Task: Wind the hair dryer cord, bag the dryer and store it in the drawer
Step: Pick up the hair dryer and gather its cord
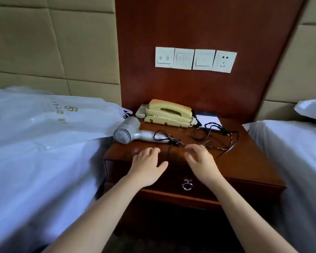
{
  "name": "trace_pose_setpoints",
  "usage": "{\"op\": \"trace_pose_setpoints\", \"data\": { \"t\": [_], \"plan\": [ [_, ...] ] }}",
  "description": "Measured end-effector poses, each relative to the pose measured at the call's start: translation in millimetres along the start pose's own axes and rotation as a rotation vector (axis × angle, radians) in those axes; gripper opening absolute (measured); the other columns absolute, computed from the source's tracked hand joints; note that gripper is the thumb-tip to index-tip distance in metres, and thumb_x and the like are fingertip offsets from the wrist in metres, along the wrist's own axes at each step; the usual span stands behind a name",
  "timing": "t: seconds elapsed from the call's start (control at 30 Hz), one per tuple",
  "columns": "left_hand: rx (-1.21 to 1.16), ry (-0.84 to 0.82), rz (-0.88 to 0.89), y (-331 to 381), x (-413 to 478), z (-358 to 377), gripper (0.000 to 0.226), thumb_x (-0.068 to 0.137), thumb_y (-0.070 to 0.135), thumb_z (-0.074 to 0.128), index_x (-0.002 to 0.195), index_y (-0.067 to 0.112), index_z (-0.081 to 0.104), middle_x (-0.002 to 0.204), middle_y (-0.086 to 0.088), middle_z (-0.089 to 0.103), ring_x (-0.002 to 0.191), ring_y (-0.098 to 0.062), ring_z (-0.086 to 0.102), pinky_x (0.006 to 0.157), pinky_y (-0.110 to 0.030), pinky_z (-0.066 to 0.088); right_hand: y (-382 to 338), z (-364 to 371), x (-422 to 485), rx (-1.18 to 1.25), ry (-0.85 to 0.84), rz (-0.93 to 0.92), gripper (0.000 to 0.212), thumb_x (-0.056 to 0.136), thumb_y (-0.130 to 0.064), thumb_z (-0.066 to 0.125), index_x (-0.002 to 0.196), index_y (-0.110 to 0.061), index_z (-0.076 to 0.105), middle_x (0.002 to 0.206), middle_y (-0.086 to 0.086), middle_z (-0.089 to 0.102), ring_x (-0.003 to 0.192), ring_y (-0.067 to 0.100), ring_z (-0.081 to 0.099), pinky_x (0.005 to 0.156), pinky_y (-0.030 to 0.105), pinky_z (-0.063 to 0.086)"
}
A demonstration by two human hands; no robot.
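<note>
A silver hair dryer lies on its side at the left of the wooden nightstand, nozzle toward the bed. Its black cord sprawls in loose loops across the nightstand top to the right. A white plastic bag with gold print lies on the left bed. The drawer below the top is closed, with a metal ring pull. My left hand and my right hand hover over the front edge with fingers spread, holding nothing, the cord running between them.
A cream telephone sits at the back of the nightstand, with a remote to its left and a white notepad to its right. Wall switches and a socket are above. A second bed is at the right.
</note>
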State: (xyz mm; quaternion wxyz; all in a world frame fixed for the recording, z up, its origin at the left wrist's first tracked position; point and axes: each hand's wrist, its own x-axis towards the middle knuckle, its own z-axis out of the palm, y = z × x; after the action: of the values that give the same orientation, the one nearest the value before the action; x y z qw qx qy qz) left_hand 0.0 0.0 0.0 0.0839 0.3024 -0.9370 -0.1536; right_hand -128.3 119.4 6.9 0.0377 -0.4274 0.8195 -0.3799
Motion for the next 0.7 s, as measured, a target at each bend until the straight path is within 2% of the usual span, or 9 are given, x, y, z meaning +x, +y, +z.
{"op": "trace_pose_setpoints", "data": {
  "t": [0.13,0.27,0.33,0.4,0.53,0.57,0.7],
  "plan": [
    [0.208,0.000,0.073,-10,11,24,0.069,0.095,0.052,0.032,0.150,0.015,0.014,0.159,-0.008,0.016,0.147,-0.020,0.010,0.118,-0.040,0.008,1,27,19,-0.051,0.077,-0.107,0.039,0.093,-0.021,0.052,0.130,-0.010,0.049,0.134,0.006,0.049,0.127,0.020,0.042,0.103,0.027,0.032],
    [0.191,0.041,0.055,-10,28,23,0.065,0.096,0.050,0.033,0.148,0.013,0.022,0.158,-0.005,0.022,0.146,-0.016,0.014,0.117,-0.039,0.008,-3,49,37,-0.084,0.077,-0.148,0.045,0.096,-0.026,0.045,0.137,-0.008,0.041,0.144,0.007,0.041,0.136,0.020,0.034,0.110,0.031,0.027],
    [0.173,0.057,0.016,-18,29,24,0.064,0.096,0.050,0.034,0.148,0.014,0.024,0.158,-0.004,0.020,0.147,-0.015,0.013,0.117,-0.038,0.007,-6,52,46,-0.059,0.087,-0.140,0.045,0.097,-0.029,0.042,0.137,-0.008,0.040,0.143,0.007,0.043,0.135,0.020,0.034,0.110,0.031,0.026],
    [0.176,0.066,-0.017,-24,28,25,0.064,0.096,0.050,0.032,0.149,0.015,0.022,0.159,-0.003,0.018,0.147,-0.015,0.011,0.117,-0.037,0.008,-6,55,52,-0.065,0.101,-0.128,0.049,0.094,-0.032,0.048,0.137,-0.010,0.037,0.138,0.006,0.047,0.131,0.022,0.041,0.105,0.031,0.031],
    [0.047,-0.014,-0.005,-29,38,16,0.066,0.097,0.048,0.031,0.150,0.011,0.019,0.160,-0.007,0.015,0.148,-0.017,0.009,0.118,-0.036,0.010,-3,61,62,-0.130,0.072,-0.038,0.081,0.087,-0.039,0.059,0.147,-0.010,0.014,0.138,0.010,0.047,0.127,0.028,0.045,0.101,0.036,0.036],
    [0.019,-0.030,0.006,-30,41,14,0.066,0.097,0.048,0.031,0.150,0.010,0.018,0.160,-0.007,0.014,0.148,-0.017,0.008,0.118,-0.035,0.010,-3,62,64,-0.170,0.062,-0.023,0.082,0.087,-0.041,0.058,0.148,-0.009,0.013,0.140,0.011,0.046,0.127,0.028,0.044,0.102,0.037,0.036],
    [-0.011,-0.027,-0.002,-34,45,12,0.068,0.098,0.047,0.032,0.150,0.007,0.017,0.160,-0.010,0.015,0.148,-0.018,0.010,0.117,-0.032,0.010,0,64,72,-0.425,0.069,-0.016,0.063,0.091,-0.047,0.049,0.140,-0.010,0.033,0.133,0.011,0.048,0.120,0.032,0.047,0.097,0.038,0.037]
  ]
}}
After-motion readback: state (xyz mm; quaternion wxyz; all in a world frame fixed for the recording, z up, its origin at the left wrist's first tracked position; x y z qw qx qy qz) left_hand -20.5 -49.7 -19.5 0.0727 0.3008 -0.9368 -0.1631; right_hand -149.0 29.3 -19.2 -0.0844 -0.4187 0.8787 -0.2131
